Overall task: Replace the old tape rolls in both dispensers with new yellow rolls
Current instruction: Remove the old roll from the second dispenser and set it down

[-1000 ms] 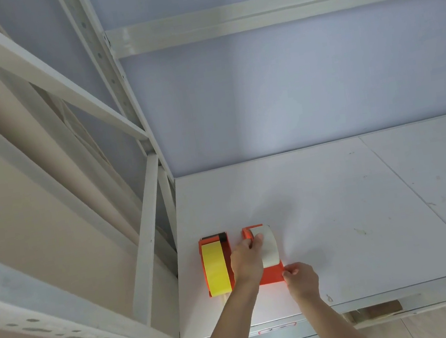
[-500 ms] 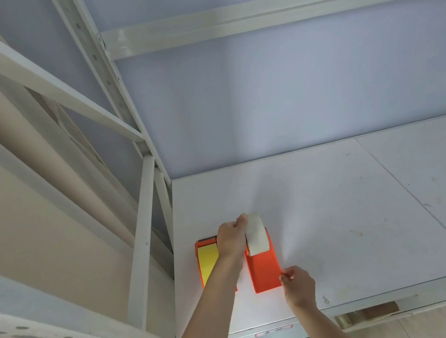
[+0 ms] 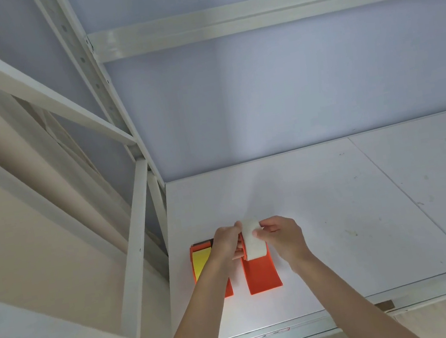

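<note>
Head view: both hands meet over the left front part of a white shelf board (image 3: 310,213). The left hand (image 3: 226,245) and the right hand (image 3: 282,237) each grip a side of a pale, whitish tape roll (image 3: 252,238), fingers curled round it, so the roll sits pinched between them, upright on its edge. Directly beneath and in front of the roll lies an orange dispenser (image 3: 262,275), its flat orange body stretching toward the front edge of the board. Whether the roll is seated in that dispenser or lifted clear of it cannot be told; the hands hide the joint.

Just beside it on the left, with a narrow strip of white board between them, stands a second orange dispenser (image 3: 199,266) holding a yellow tape roll (image 3: 201,261). The left forearm crosses over its right side. This dispenser sits close to the left edge of the board, near the white metal upright (image 3: 137,246) of the rack.

To the right of the hands the board is open all the way across, with a seam (image 3: 408,201) running diagonally back to front. The front edge is a metal rail (image 3: 271,335) bearing a small red label. Behind stands a pale blue wall (image 3: 291,93), crossed by a white beam (image 3: 279,13).
</note>
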